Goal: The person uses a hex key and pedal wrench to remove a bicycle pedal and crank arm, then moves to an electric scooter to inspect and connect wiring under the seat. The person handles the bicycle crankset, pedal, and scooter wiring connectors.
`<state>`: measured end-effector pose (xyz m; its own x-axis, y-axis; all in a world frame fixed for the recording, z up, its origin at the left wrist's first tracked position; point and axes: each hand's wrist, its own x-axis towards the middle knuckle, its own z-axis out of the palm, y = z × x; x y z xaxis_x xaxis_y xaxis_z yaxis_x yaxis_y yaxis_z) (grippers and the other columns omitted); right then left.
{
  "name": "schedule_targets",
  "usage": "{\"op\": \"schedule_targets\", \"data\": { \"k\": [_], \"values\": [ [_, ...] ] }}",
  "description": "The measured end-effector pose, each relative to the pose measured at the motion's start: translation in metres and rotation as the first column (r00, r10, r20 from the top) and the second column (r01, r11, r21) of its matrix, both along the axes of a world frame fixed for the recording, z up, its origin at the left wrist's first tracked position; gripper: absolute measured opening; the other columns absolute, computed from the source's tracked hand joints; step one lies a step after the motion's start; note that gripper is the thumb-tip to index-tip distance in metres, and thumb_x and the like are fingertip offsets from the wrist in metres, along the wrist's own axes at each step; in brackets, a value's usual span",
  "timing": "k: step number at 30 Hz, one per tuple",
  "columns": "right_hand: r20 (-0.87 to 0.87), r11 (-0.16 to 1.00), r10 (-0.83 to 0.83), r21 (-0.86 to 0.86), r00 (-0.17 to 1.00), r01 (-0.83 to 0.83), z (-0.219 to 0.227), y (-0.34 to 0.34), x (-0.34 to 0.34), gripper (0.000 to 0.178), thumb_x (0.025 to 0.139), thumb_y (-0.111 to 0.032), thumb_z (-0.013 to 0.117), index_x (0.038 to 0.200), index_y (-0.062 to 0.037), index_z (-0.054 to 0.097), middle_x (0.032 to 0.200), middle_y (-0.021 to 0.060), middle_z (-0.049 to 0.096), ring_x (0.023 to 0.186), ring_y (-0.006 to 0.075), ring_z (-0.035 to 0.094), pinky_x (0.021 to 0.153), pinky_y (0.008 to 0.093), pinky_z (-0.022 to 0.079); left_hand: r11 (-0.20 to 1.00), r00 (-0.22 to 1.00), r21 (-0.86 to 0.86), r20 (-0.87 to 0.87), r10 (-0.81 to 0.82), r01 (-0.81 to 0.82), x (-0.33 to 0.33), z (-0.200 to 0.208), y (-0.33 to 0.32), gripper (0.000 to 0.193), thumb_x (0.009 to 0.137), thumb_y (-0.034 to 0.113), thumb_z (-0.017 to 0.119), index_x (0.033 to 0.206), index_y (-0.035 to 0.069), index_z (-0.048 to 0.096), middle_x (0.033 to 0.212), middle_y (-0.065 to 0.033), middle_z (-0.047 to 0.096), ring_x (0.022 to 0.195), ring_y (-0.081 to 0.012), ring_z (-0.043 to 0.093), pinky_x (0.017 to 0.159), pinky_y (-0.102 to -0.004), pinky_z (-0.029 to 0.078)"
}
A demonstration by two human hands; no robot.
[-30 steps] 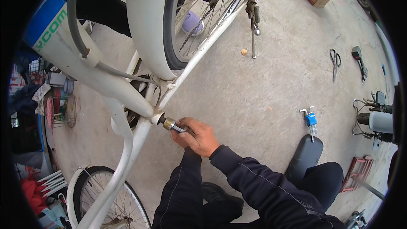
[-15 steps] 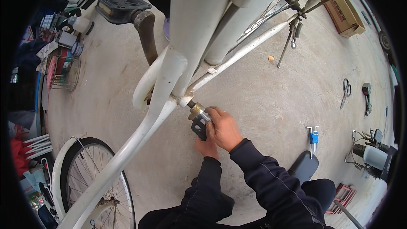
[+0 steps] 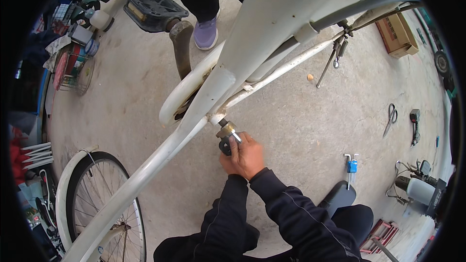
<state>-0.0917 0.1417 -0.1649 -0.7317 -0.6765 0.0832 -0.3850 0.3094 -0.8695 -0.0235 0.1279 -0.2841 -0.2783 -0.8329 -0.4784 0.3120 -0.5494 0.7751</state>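
A white bicycle frame [image 3: 206,94] crosses the view at a slant. From its bottom bracket a dark axle [image 3: 222,122] sticks out, and at its outer end sits a brass-coloured collar [image 3: 226,130]. Against the collar my hands grip a tool with a black body [image 3: 224,146] and a silver metal part [image 3: 236,136]; its exact kind is partly hidden by my fingers. My right hand [image 3: 248,153] is wrapped round it with the thumb near the silver part. Beneath and to the left, my left hand [image 3: 227,164] closes on the tool, mostly covered by the right.
A black pedal [image 3: 153,12] hangs on the bike's far side, near another person's purple shoe [image 3: 207,34]. On the floor to the right lie scissors [image 3: 390,119], a blue-held hex key set [image 3: 352,166] and a black saddle [image 3: 338,196]. A wheel [image 3: 104,208] stands lower left.
My view has shifted, and another person's legs and shoe show more. My right hand has turned and lowered round the tool, close over my left hand.
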Motion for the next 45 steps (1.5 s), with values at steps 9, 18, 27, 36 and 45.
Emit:
{"op": "schedule_targets", "data": {
  "k": [9,18,27,36,45],
  "values": [
    [0.436,0.989,0.042,-0.146,0.899,0.025,0.032,-0.007,0.049,0.039,0.114,-0.028,0.051,0.093,-0.0019,0.071,0.075,0.0087,0.069,0.067,0.0278,0.069,0.079,0.0419,0.059,1.000,0.994,-0.001,0.112,-0.005,0.005,0.024,0.011,0.010,0.030,0.103,0.018,0.070,0.125,-0.002,0.067,0.114,-0.0090,0.073,0.097,-0.0221,0.072,0.088,-0.0345,0.059],
    [0.883,0.833,0.429,-0.306,-0.190,0.461,0.146,0.019,0.043,0.031,0.111,-0.031,0.061,0.102,-0.0013,0.061,0.085,0.0178,0.072,0.066,0.0220,0.072,0.061,0.0344,0.059,0.987,0.964,-0.151,0.264,-0.011,0.052,0.015,0.015,0.001,0.033,0.101,0.023,0.072,0.124,-0.001,0.067,0.112,-0.0080,0.072,0.091,-0.0228,0.071,0.086,-0.0349,0.059],
    [0.201,0.895,0.420,0.068,0.885,-0.440,0.151,0.042,0.004,0.047,0.086,-0.043,0.087,0.094,-0.0045,0.063,0.091,0.0080,0.063,0.080,0.0210,0.064,0.078,0.0479,0.052,0.942,0.886,-0.318,0.460,0.053,0.109,0.008,0.015,-0.005,0.036,0.100,0.027,0.074,0.124,0.000,0.067,0.109,-0.0069,0.072,0.086,-0.0235,0.070,0.084,-0.0353,0.058],
    [-0.521,0.874,0.380,-0.069,0.764,-0.482,0.136,0.003,0.010,0.033,0.088,-0.038,0.080,0.082,-0.0092,0.064,0.086,0.0067,0.059,0.088,0.0265,0.066,0.067,0.0593,0.051,0.764,0.543,-0.524,0.793,0.277,0.376,-0.005,0.029,-0.026,0.040,0.098,0.031,0.076,0.123,0.001,0.067,0.106,-0.0058,0.071,0.080,-0.0243,0.068,0.081,-0.0357,0.058],
    [-0.287,0.721,0.447,-0.445,0.847,-0.531,0.137,-0.009,-0.004,0.034,0.097,-0.023,0.069,0.069,-0.0067,0.060,0.059,0.0097,0.058,0.053,0.0319,0.058,0.053,0.0435,0.045,0.856,0.416,-0.264,0.907,0.064,0.444,-0.023,0.037,-0.069,0.017,0.092,0.020,0.072,0.098,0.004,0.071,0.087,-0.0121,0.070,0.074,-0.0302,0.067,0.073,-0.0397,0.054]
  ]
}}
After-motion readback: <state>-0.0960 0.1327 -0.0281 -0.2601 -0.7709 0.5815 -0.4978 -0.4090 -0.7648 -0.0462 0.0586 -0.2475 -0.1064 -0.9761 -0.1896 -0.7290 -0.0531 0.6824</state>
